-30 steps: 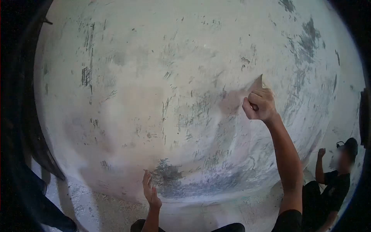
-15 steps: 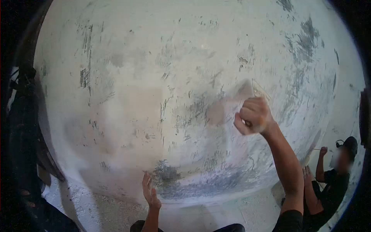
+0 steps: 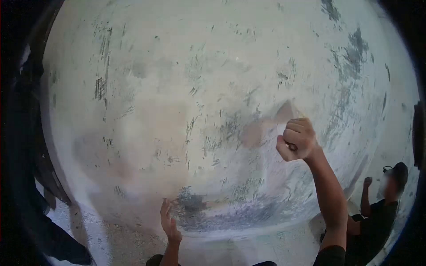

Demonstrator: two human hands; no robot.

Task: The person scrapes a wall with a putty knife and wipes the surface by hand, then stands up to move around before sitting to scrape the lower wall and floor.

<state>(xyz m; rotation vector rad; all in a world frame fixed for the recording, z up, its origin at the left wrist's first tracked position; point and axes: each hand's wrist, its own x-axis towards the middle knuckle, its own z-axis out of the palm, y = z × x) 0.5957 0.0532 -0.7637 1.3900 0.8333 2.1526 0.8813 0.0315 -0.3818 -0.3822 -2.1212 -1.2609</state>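
In front of me stands a large pale wall (image 3: 151,88) with scraped grey patches and dark scratch marks. My right hand (image 3: 300,138) makes a fist around a scraper (image 3: 291,146), whose handle end shows by the thumb. Its blade, faint and blurred, points up at the wall above the knuckles, with a triangular shadow beside it. Low on the wall, my left hand (image 3: 170,225) is open, fingers stretched upward, right at the surface beside a dark grey patch (image 3: 191,201). It holds nothing.
At the lower right another person (image 3: 377,221) in dark clothes and a cap sits low by the wall, one fist raised. A dark-trousered leg (image 3: 57,235) is at the left edge. Pale debris speckles the floor (image 3: 120,244) below the wall.
My right hand with the scraper has shifted slightly down and right in view. My left hand stays at the wall. The person at the right has lowered one hand from view.
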